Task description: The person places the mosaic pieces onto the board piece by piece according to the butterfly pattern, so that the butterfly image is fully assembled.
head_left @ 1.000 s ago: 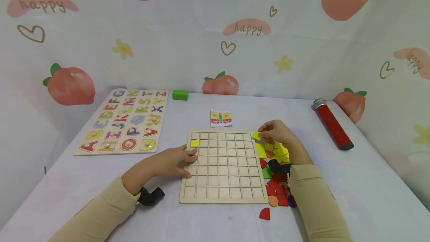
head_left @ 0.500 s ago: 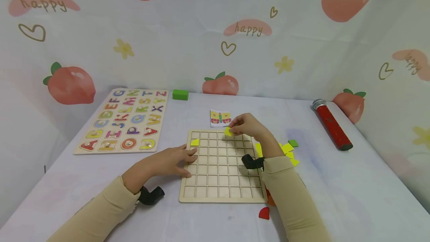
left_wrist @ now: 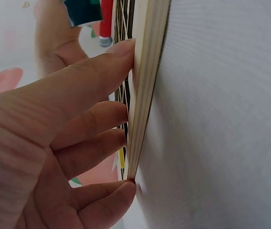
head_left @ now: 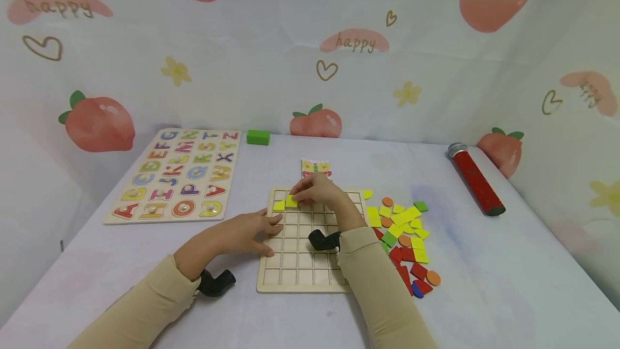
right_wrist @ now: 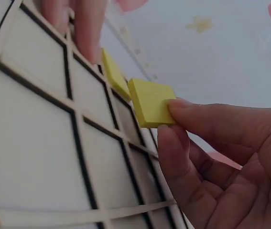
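My right hand (head_left: 323, 194) pinches a yellow square tile (right_wrist: 150, 104) between thumb and fingers, over the upper left of a wooden grid board (head_left: 305, 288). The held tile is tilted, close beside a yellow piece (head_left: 279, 206) that lies in a left-column cell. Along the board's left edge rests my left hand (head_left: 244, 237), fingers spread; in the left wrist view its fingertips (left_wrist: 122, 47) touch the wooden edge. Behind the board lies a small card (head_left: 316, 166) with a butterfly pattern, its lower part covered by the right hand.
Right of the board, loose yellow tiles (head_left: 406, 215), red pieces (head_left: 418, 271), orange discs (head_left: 433, 278) and green tiles lie in a pile. A letter puzzle board (head_left: 176, 174) and a green block (head_left: 258, 137) are at the back left. A red microphone (head_left: 477, 182) lies at right.
My right hand has carried the yellow tile leftward from the pile across the board to the upper left cells, uncovering the loose pieces. The left hand has stayed on the board's edge.
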`<act>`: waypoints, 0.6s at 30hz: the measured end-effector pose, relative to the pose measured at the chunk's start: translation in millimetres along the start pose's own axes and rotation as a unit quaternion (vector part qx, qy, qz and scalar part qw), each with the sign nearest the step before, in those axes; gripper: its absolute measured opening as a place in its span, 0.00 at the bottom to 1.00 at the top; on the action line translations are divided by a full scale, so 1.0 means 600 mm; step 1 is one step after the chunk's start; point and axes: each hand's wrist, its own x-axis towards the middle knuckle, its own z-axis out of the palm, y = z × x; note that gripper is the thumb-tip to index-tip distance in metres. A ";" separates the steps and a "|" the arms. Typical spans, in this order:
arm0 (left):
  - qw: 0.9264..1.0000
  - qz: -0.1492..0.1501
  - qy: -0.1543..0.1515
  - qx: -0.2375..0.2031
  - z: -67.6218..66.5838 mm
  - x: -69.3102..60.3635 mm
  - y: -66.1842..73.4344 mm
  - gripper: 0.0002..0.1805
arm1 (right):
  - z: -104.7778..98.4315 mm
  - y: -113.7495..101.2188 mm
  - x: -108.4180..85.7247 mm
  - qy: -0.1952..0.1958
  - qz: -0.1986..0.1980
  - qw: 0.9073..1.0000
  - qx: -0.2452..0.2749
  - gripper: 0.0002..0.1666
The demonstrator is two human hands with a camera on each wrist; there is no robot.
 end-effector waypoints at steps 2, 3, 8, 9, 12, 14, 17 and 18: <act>1.000 0.001 0.001 0.003 -0.001 0.000 -0.001 0.33 | 0.005 0.002 0.003 0.004 0.001 1.000 -0.004 0.10; 1.000 0.004 0.001 0.005 -0.001 0.000 -0.001 0.33 | 0.006 0.004 0.003 0.004 -0.001 1.000 -0.010 0.10; 1.000 0.012 0.002 0.010 -0.001 -0.001 -0.003 0.33 | 0.011 0.007 0.002 0.004 -0.018 0.999 -0.030 0.10; 1.000 0.013 0.003 0.011 -0.001 -0.001 -0.004 0.33 | 0.011 0.008 0.001 0.004 -0.022 0.999 -0.036 0.10; 1.000 0.011 0.003 0.010 0.000 0.000 -0.003 0.33 | 0.010 0.010 0.001 0.000 -0.028 0.999 -0.042 0.10; 1.000 0.010 0.003 0.009 0.001 0.001 -0.003 0.33 | 0.009 0.011 0.001 -0.004 -0.031 0.999 -0.041 0.10; 1.000 0.007 0.003 0.010 0.001 0.001 -0.003 0.33 | 0.008 0.014 0.002 -0.010 -0.033 0.999 -0.035 0.10; 1.000 0.007 0.003 0.010 0.001 0.001 -0.003 0.33 | 0.008 0.014 0.003 -0.010 -0.035 0.999 -0.035 0.10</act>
